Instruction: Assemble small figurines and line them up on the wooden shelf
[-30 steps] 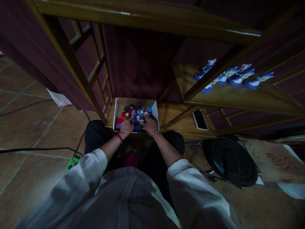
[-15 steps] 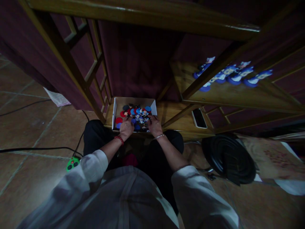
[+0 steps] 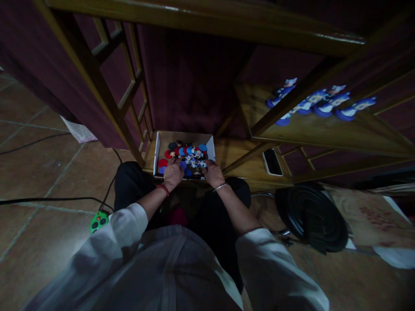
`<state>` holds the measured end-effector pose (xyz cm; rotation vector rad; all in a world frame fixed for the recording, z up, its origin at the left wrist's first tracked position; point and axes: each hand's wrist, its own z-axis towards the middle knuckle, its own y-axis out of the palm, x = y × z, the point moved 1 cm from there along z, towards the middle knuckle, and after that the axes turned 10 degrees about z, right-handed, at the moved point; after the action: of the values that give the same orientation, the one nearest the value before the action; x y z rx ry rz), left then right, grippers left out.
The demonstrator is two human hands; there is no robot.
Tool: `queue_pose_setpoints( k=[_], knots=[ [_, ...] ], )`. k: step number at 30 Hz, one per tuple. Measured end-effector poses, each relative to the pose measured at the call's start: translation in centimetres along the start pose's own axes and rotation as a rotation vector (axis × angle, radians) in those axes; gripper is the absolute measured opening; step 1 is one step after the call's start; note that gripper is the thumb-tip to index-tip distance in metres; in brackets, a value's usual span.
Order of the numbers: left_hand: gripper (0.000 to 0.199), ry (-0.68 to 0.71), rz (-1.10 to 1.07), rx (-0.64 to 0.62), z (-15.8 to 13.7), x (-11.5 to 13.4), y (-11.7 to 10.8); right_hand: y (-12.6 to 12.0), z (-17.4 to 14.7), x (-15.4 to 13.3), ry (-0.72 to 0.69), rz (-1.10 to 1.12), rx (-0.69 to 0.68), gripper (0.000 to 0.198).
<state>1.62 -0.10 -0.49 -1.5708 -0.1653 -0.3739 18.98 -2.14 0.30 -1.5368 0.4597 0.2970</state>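
Note:
A shallow white-sided box (image 3: pixel 210 149) holds many small toy figurines (image 3: pixel 193 160) on round red, blue, purple and dark bases. My left hand (image 3: pixel 173 173) reaches over its front left part, fingers curled down among the toys. A purple round base (image 3: pixel 183 165) sits right at those fingertips; whether they grip it is unclear. At the front right corner is my right hand (image 3: pixel 213 173), its fingers bent inward against the figurines. What it pinches, if anything, is hidden. A red bead bracelet circles my left wrist, a silver bangle my right.
The box rests on a low wooden shelf (image 3: pixel 231 151) with a phone (image 3: pixel 272 162) farther right. More figurines on purple bases (image 3: pixel 324 108) stand on a higher shelf. Wooden posts frame the space. A black round stool (image 3: pixel 311 218) and a green power socket (image 3: pixel 99 221) are on the floor.
The view has shifted slightly, so the shelf and figurines appear a little farther right. Both hands stay in the box, with barely any change in pose.

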Motion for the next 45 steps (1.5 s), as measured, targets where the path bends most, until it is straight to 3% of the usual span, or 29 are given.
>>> queue_pose_setpoints(
  k=[11, 18, 26, 35, 45],
  knots=[
    [0.043, 0.023, -0.018, 0.005, 0.1, -0.2, 0.4, -0.3, 0.2, -0.8, 0.027, -0.113, -0.060, 0.031],
    [0.043, 0.011, -0.005, -0.029, -0.2, 0.1, -0.3, 0.0, -0.2, -0.6, 0.040, -0.092, -0.013, 0.027],
    [0.045, -0.018, -0.013, -0.047, -0.2, 0.1, -0.4, 0.4, -0.1, 0.3, -0.038, 0.075, 0.102, 0.035],
    [0.047, -0.018, -0.019, -0.060, -0.2, 0.1, -0.5, 0.8, 0.4, 1.2, 0.106, 0.324, 0.147, 0.043],
    [0.046, 0.001, -0.025, -0.036, -0.2, 0.0, -0.3, 1.0, -0.2, 1.6, 0.054, 0.478, 0.206, 0.039]
  ],
)
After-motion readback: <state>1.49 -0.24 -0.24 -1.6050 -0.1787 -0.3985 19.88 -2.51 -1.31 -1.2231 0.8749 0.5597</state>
